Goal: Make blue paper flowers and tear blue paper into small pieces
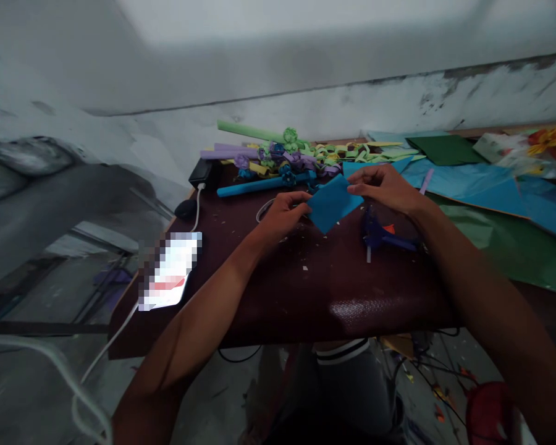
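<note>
A small blue sheet of paper (331, 207) is held up above the dark red table between my two hands. My left hand (285, 213) pinches its left corner between thumb and fingers. At the upper right edge, my right hand (382, 188) grips the paper the same way. Below my right hand lies a dark blue glue gun (380, 232) with an orange part and a pale stick at its end. Just behind the paper are rolled paper sticks and paper flowers (287, 154) in green, purple and blue.
On the left of the table (278, 290) lie a lit phone (171, 272) with a white cable and a black charger box (204, 172). Blue sheets (482, 188) and green sheets (528, 247) cover the right side. A wall (306, 111) stands behind.
</note>
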{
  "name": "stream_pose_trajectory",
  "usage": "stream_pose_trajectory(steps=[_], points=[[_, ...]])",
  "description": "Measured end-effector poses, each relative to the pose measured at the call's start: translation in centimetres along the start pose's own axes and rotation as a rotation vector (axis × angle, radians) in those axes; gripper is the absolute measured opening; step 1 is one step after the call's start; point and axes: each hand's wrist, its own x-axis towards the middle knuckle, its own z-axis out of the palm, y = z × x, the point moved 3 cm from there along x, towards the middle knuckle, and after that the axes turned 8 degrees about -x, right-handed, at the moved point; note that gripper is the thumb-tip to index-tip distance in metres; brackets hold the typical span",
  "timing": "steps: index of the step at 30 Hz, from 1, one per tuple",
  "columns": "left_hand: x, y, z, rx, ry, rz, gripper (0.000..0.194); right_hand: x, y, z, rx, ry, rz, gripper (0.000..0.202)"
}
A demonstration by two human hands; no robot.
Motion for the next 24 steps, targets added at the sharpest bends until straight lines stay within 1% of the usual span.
stream_pose_trajectory(steps=[2, 5, 8, 9, 11, 13, 15, 17, 21, 24], points=[[-0.1, 0.1, 0.3, 0.067, -0.055, 0.026, 0.010, 0.1, 0.0, 0.2, -0.025, -0.006, -0.054, 0.051], [-0.7, 0.3, 0.9, 0.087, -0.130, 0.011, 0.012, 0.0, -0.4, 0.8, -0.125, -0.022, -0.139, 0.061], [-1.0, 0.4, 1.1, 0.094, -0.176, -0.010, 0.014, -0.1, -0.8, 1.2, -0.215, -0.072, -0.187, 0.054], [-1.0, 0.4, 1.1, 0.104, -0.173, -0.012, 0.014, -0.2, -0.8, 1.3, -0.215, -0.098, -0.180, 0.050], [-0.7, 0.3, 0.8, 0.121, -0.131, 0.009, 0.016, -0.2, -0.6, 1.3, -0.179, -0.136, -0.145, 0.044], [-0.3, 0.2, 0.3, 0.129, -0.064, 0.061, 0.025, -0.2, -0.4, 1.3, -0.143, -0.147, -0.117, 0.041], [0.0, 0.1, 0.1, 0.135, -0.025, 0.113, 0.037, -0.3, -0.4, 1.4, -0.142, -0.148, -0.112, 0.040], [0.1, 0.2, 0.1, 0.168, -0.030, 0.149, 0.042, -0.3, -0.6, 1.6, -0.171, -0.159, -0.112, 0.037], [-0.2, 0.6, 0.6, 0.279, -0.081, 0.188, 0.043, -0.4, -1.0, 2.1, -0.252, -0.163, -0.164, 0.036], [-0.4, 0.7, 0.9, 0.277, -0.067, 0.191, 0.048, -0.3, -1.0, 2.1, -0.300, -0.164, -0.200, 0.034]])
